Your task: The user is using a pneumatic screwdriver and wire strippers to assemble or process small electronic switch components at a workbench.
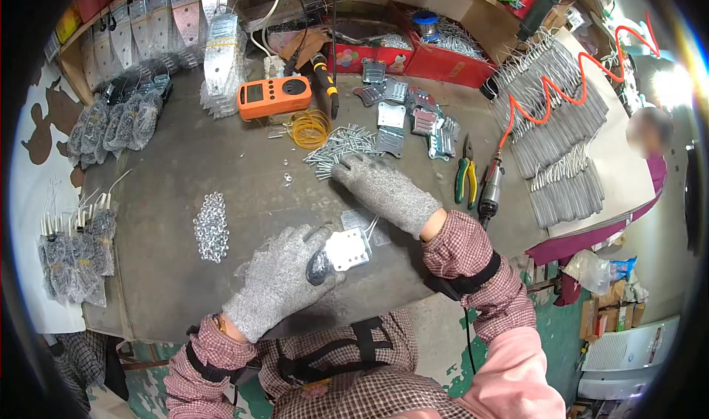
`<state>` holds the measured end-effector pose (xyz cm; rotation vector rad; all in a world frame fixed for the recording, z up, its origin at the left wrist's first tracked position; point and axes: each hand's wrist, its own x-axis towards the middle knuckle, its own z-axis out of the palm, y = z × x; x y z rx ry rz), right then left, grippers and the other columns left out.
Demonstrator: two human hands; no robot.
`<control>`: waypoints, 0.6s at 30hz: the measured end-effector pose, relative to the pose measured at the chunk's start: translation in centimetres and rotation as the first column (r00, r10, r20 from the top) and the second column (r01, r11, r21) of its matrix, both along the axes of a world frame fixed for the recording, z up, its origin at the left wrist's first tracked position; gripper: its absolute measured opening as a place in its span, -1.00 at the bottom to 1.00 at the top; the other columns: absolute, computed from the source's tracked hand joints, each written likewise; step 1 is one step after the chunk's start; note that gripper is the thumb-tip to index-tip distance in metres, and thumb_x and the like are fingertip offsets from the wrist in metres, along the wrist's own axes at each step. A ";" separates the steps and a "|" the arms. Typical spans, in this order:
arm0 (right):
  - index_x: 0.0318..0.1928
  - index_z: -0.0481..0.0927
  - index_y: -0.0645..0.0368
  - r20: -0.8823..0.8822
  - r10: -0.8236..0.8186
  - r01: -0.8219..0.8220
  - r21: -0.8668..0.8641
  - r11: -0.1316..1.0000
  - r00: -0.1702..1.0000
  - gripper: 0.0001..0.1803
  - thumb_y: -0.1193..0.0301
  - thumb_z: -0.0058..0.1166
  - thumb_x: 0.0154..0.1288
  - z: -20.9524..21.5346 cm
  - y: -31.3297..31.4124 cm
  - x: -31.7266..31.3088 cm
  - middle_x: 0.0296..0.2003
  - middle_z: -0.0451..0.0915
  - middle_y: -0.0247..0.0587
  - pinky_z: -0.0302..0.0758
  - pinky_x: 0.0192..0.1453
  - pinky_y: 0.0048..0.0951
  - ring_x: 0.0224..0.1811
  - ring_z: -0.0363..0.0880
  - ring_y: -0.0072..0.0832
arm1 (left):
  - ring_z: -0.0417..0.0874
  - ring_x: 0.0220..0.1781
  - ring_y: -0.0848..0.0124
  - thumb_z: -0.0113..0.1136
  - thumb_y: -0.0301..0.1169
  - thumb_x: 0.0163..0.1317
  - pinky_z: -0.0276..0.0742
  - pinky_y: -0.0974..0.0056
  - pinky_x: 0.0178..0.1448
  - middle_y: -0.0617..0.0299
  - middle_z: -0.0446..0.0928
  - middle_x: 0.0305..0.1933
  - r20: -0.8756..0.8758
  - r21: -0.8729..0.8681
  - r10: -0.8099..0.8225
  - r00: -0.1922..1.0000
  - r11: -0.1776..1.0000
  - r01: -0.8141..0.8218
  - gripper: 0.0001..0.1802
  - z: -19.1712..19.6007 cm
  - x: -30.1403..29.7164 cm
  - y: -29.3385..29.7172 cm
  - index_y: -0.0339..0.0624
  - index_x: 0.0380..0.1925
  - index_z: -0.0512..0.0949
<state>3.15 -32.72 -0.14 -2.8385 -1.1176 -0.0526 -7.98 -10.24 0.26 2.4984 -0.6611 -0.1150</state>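
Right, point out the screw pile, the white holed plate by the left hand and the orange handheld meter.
Screw pile [344, 144], head view, middle of the heap.
White holed plate [348, 249], head view, middle of its face.
Orange handheld meter [274, 98], head view, casing between screen and dial.

1. The left hand [288, 271] and right hand [388, 190] wear speckled gray gloves [273, 290].
2. Small dark red and white checks cover both lower sleeves [458, 242].
3. A black band [481, 271] goes around each lower sleeve.
4. The right upper sleeve [509, 371] is plain pink.
5. The checked cloth [369, 403] on the body looks brownish.
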 end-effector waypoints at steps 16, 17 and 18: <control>-0.11 0.53 0.26 -0.493 0.082 0.261 0.586 0.767 0.866 -0.88 0.51 0.06 0.39 4.3 0.9 -5.4 -0.25 0.62 -0.19 0.55 -0.14 -0.37 -0.21 0.62 -0.46 | 0.57 0.21 -0.02 0.29 0.20 0.18 0.50 -0.09 0.27 -0.02 0.54 0.16 -0.073 -0.007 0.048 0.996 0.999 -0.048 -0.24 -0.1 -0.3 -0.1 -0.05 0.24 0.50; -0.12 0.54 0.26 -0.512 0.161 0.239 0.627 0.742 0.844 -0.90 0.52 0.07 0.40 4.0 1.3 -6.0 -0.24 0.63 -0.22 0.55 -0.13 -0.42 -0.20 0.61 -0.53 | 0.57 0.21 -0.02 0.29 0.20 0.18 0.50 -0.09 0.27 -0.02 0.54 0.16 -0.075 -0.004 0.057 0.996 0.998 -0.057 -0.24 -0.1 -0.3 -0.1 -0.05 0.24 0.50; -0.01 0.56 0.28 -0.634 0.120 0.337 0.550 0.764 0.764 -0.78 0.57 0.06 0.35 4.1 1.5 -6.4 -0.22 0.65 -0.04 0.59 -0.04 -0.35 -0.16 0.69 -0.32 | 0.58 0.20 -0.01 0.31 0.18 0.17 0.51 -0.08 0.26 0.00 0.54 0.15 -0.102 0.009 0.054 0.993 0.999 -0.054 -0.25 -0.1 -0.2 -0.1 -0.06 0.23 0.50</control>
